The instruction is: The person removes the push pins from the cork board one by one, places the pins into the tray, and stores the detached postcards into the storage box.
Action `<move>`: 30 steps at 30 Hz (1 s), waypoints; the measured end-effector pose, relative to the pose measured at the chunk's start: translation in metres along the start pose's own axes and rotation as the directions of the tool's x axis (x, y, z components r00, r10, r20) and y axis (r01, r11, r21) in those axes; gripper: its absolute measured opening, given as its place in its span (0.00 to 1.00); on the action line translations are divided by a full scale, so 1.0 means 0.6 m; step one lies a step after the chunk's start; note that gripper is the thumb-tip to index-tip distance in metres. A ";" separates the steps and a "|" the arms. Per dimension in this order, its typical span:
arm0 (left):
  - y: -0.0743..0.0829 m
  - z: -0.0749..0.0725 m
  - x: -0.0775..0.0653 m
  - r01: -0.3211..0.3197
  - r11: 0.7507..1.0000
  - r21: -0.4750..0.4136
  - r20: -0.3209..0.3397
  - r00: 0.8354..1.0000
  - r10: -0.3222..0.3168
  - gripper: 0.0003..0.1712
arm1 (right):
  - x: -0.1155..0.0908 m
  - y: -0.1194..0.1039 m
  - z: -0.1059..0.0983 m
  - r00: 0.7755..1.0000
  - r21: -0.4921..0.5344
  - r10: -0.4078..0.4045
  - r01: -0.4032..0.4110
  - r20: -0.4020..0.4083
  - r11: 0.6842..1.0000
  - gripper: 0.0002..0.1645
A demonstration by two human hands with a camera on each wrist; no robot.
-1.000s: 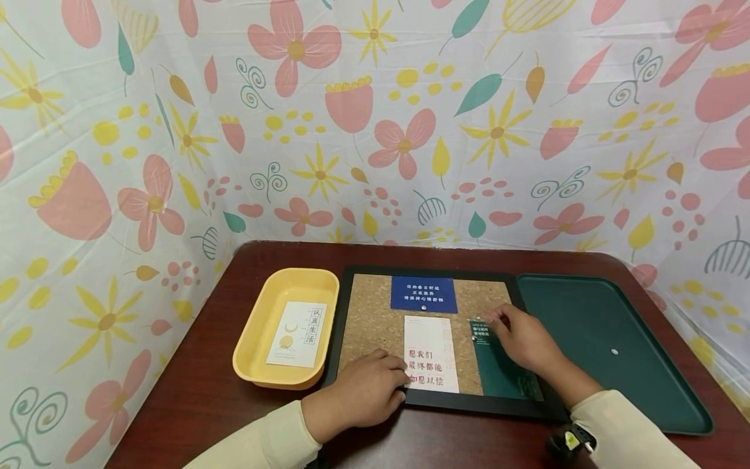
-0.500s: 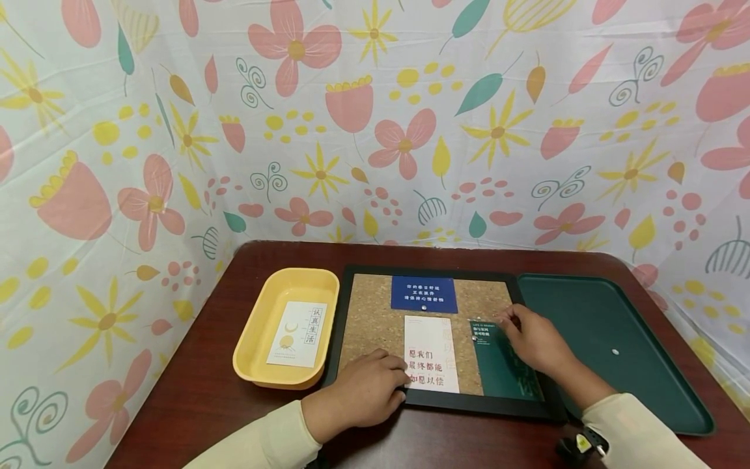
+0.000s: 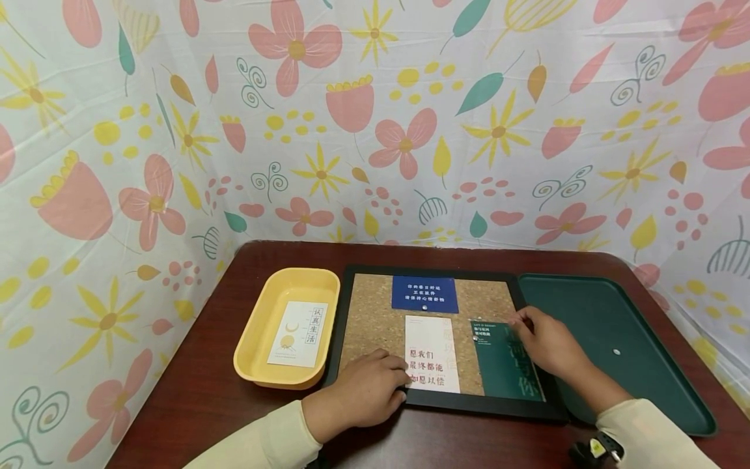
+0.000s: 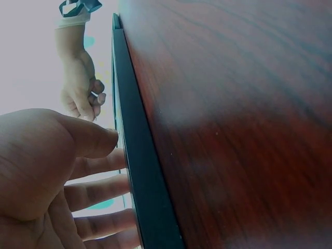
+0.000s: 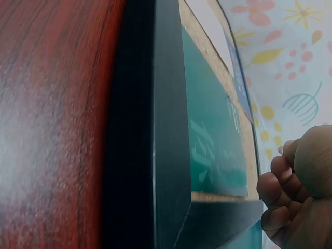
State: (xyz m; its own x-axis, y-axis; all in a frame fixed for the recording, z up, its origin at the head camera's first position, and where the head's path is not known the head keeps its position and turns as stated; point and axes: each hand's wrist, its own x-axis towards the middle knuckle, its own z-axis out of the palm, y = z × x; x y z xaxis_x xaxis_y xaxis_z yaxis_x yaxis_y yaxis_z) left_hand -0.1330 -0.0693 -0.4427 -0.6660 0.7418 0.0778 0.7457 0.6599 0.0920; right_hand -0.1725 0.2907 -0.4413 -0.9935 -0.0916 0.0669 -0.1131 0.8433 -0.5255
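From the head, can see the green card (image 3: pixel 508 363) on the right of the corkboard (image 3: pixel 369 306), between left hand (image 3: pixel 368 385) and right hand (image 3: pixel 547 344). From the left wrist, relaxed fingers (image 4: pixel 98 192) against the corkboard's frame (image 4: pixel 137 135); from the right wrist, curled fingers (image 5: pixel 272 189) pinching a tiny pale thing (image 5: pixel 280 150).

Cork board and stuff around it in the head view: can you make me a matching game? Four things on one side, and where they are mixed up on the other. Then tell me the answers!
Things
1. blue card
2. card with a moon drawing
3. green card
4. small white round thing

Places
A. on the green tray
B. at the right side of the cork board
C. inside the yellow tub
D. along the far edge of the cork board

Right pairs: 1-D, 2-C, 3-B, 4-A
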 end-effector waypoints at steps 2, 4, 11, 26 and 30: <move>0.000 0.000 0.000 0.000 1.000 0.002 0.000 1.000 0.000 0.11 | -0.001 0.003 -0.002 1.000 -0.004 0.000 0.000 -0.002 1.000 0.15; 0.000 0.000 0.000 -0.003 1.000 0.006 -0.003 1.000 0.003 0.11 | -0.003 0.006 -0.004 1.000 -0.007 -0.001 0.001 -0.005 1.000 0.15; -0.001 0.000 0.000 -0.009 1.000 0.014 -0.010 1.000 0.010 0.11 | -0.006 0.017 -0.009 1.000 -0.023 0.000 0.000 -0.010 1.000 0.16; 0.001 -0.001 0.000 0.003 1.000 0.012 0.004 1.000 -0.003 0.12 | -0.016 0.041 -0.023 1.000 -0.042 0.005 -0.006 -0.027 0.999 0.16; 0.000 0.001 0.000 -0.001 1.000 0.014 -0.003 1.000 0.002 0.12 | -0.018 0.046 -0.026 0.999 -0.048 0.010 -0.012 -0.031 0.999 0.16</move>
State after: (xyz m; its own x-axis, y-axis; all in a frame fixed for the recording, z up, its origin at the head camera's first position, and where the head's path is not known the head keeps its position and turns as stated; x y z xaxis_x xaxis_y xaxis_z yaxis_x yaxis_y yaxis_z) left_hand -0.1331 -0.0691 -0.4431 -0.6650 0.7425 0.0805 0.7469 0.6604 0.0778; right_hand -0.1647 0.3234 -0.4433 -0.9939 -0.0664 0.0879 -0.1009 0.8689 -0.4847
